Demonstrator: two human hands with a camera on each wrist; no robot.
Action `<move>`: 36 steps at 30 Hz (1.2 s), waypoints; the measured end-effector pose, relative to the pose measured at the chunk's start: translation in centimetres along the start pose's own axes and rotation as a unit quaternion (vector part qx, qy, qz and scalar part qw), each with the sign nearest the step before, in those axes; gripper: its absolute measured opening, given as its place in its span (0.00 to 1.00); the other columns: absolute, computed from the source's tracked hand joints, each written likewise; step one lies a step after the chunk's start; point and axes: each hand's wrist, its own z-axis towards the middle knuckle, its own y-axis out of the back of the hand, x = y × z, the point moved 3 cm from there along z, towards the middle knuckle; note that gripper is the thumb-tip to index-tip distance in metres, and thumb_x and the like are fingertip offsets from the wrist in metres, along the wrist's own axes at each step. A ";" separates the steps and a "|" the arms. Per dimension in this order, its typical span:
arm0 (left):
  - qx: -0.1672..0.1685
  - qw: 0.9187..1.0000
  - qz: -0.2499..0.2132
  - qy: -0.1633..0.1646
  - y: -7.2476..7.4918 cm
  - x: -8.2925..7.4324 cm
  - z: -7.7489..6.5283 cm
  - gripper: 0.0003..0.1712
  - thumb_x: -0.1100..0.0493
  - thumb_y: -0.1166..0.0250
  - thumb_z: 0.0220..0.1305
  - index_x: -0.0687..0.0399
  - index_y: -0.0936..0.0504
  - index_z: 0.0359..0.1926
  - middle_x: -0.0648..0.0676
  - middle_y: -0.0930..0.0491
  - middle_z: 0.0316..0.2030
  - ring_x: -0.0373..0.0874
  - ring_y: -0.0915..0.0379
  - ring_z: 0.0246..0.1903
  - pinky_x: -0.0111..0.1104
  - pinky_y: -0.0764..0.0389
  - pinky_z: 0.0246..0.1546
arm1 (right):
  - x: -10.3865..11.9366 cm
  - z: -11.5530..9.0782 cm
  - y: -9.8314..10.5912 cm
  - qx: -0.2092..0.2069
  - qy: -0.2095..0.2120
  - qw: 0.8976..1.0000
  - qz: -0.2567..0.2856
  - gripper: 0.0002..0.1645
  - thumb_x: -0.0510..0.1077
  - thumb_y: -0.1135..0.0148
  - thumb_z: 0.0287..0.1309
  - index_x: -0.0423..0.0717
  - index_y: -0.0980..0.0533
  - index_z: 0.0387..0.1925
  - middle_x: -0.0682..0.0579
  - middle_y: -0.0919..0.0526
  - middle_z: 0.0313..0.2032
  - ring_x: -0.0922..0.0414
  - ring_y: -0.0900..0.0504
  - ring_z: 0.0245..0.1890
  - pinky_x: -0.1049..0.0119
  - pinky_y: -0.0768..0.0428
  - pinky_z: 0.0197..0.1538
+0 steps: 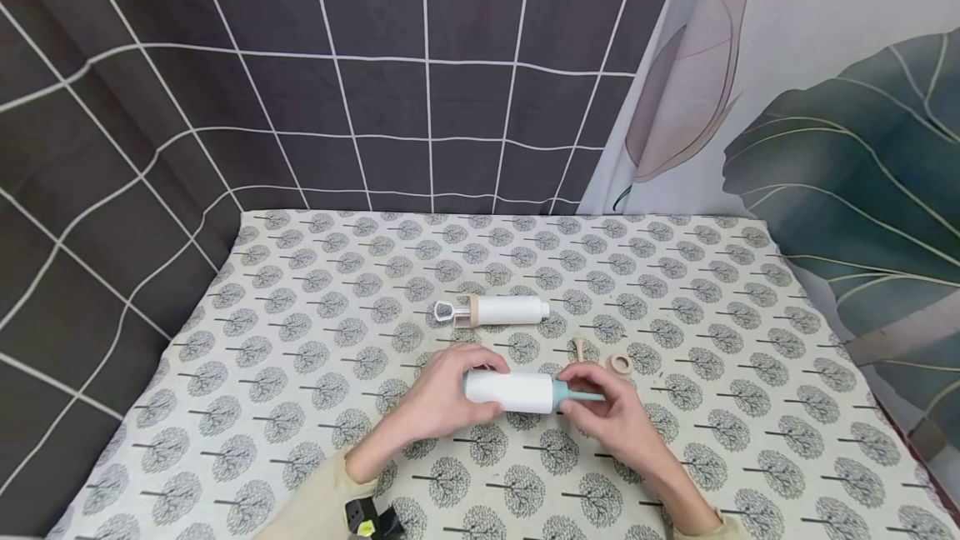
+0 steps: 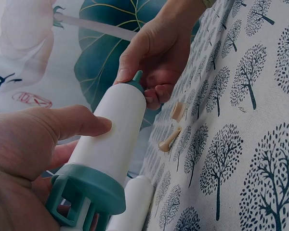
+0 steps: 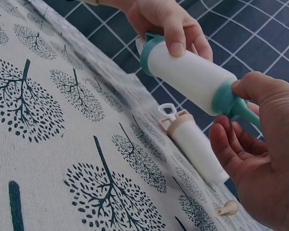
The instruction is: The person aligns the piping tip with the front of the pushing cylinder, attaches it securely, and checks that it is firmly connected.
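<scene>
A white syringe-like tube [image 1: 510,392] with teal end parts is held level above the table by both hands. My left hand [image 1: 450,388] grips its barrel, thumb along the white side in the left wrist view. At the other end, the thumb and fingers of my right hand [image 1: 611,411] pinch the teal collar [image 3: 225,97] of its long narrow nozzle [image 1: 587,396]. The teal frame [image 2: 86,192] at the back end shows below my left hand in the left wrist view. My right palm hides part of the nozzle tip in the right wrist view.
Behind the hands lies a similar white tube [image 1: 512,310] with a beige collar and a clear loop handle [image 1: 444,311]. A small beige nozzle [image 1: 579,348] and a beige ring [image 1: 619,365] lie to its right. The tree-print cloth [image 1: 300,357] covers the table, with curtains behind.
</scene>
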 end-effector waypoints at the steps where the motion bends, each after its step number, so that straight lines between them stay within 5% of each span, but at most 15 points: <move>1: 0.000 1.000 -0.002 0.000 0.0 0.0 0.0 0.24 0.65 0.21 0.43 0.50 0.15 0.45 0.50 0.17 0.47 0.46 0.25 0.44 0.47 0.27 0.48 | 0.0 0.0 0.0 -0.001 -0.003 1.000 -0.002 0.19 0.24 0.35 0.54 0.33 0.25 0.49 0.39 0.20 0.48 0.56 0.18 0.45 0.62 0.17 0.46; 10: -0.002 1.000 0.003 -0.002 -0.1 0.0 0.0 0.24 0.65 0.21 0.43 0.50 0.15 0.45 0.49 0.17 0.46 0.45 0.26 0.44 0.47 0.27 0.47 | -0.1 0.1 0.0 -0.010 -0.013 1.000 -0.010 0.15 0.25 0.37 0.57 0.30 0.23 0.47 0.45 0.17 0.45 0.59 0.18 0.42 0.64 0.16 0.43; 21: -0.001 1.000 0.010 0.006 -0.1 0.1 0.0 0.24 0.64 0.21 0.43 0.48 0.15 0.45 0.49 0.17 0.47 0.46 0.26 0.44 0.48 0.28 0.48 | -0.2 0.0 0.0 -0.020 -0.091 0.996 -0.009 0.11 0.32 0.41 0.66 0.28 0.23 0.47 0.45 0.16 0.32 0.52 0.17 0.24 0.60 0.16 0.29; 24: 0.001 1.000 0.006 0.006 -0.1 0.1 0.0 0.24 0.65 0.21 0.43 0.49 0.15 0.45 0.49 0.17 0.47 0.46 0.26 0.45 0.48 0.28 0.48 | -0.1 0.0 0.1 -0.014 -0.069 0.998 -0.003 0.14 0.30 0.43 0.65 0.26 0.25 0.51 0.42 0.16 0.35 0.52 0.18 0.25 0.62 0.17 0.27; 30: 0.000 1.000 0.003 0.002 0.0 0.1 0.0 0.24 0.66 0.21 0.43 0.51 0.15 0.45 0.51 0.17 0.48 0.47 0.26 0.45 0.48 0.27 0.47 | 0.1 0.2 0.2 0.008 0.017 1.000 0.021 0.28 0.21 0.37 0.52 0.24 0.32 0.56 0.30 0.25 0.49 0.55 0.20 0.45 0.63 0.17 0.46; 36: -0.003 1.000 0.009 0.002 0.0 0.1 0.1 0.24 0.65 0.20 0.43 0.48 0.15 0.45 0.49 0.16 0.47 0.45 0.26 0.44 0.46 0.27 0.47 | 0.2 0.3 0.0 0.046 0.057 0.997 0.033 0.31 0.17 0.36 0.43 0.29 0.30 0.52 0.39 0.24 0.50 0.52 0.21 0.46 0.65 0.18 0.48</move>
